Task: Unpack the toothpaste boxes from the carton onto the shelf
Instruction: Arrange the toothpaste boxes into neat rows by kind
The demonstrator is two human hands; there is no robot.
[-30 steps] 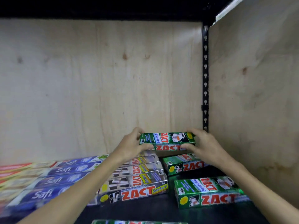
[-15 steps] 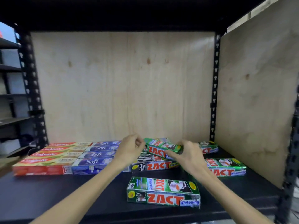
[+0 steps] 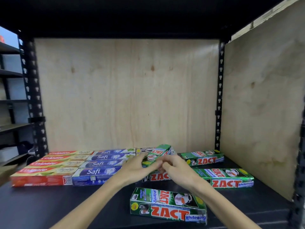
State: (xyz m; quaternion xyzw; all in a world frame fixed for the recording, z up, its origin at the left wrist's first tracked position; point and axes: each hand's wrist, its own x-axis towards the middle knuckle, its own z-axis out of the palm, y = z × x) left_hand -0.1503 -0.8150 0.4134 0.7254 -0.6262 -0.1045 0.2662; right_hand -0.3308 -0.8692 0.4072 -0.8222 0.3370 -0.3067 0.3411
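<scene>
Plywood-backed, the shelf point(image 3: 49, 205) now carries four Colgate boxes point(image 3: 49, 164), four Safi boxes point(image 3: 102, 164) and three loose green Zact boxes point(image 3: 168, 205). We have tilted the fourth green Zact box point(image 3: 156, 155) end-on since a second ago; left hand point(image 3: 137, 169) and right hand point(image 3: 177, 169) curl their fingers round it above the grey Zact stack point(image 3: 158, 176).

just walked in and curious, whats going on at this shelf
A person is stocking toothpaste boxes on a black shelf. Both hands, left hand and right hand, hold a tilted green Zact box over the middle stack. Red Colgate boxes and blue Safi boxes lie in neat rows at left. Three more green Zact boxes lie loose, one near the front edge and two at right.
</scene>
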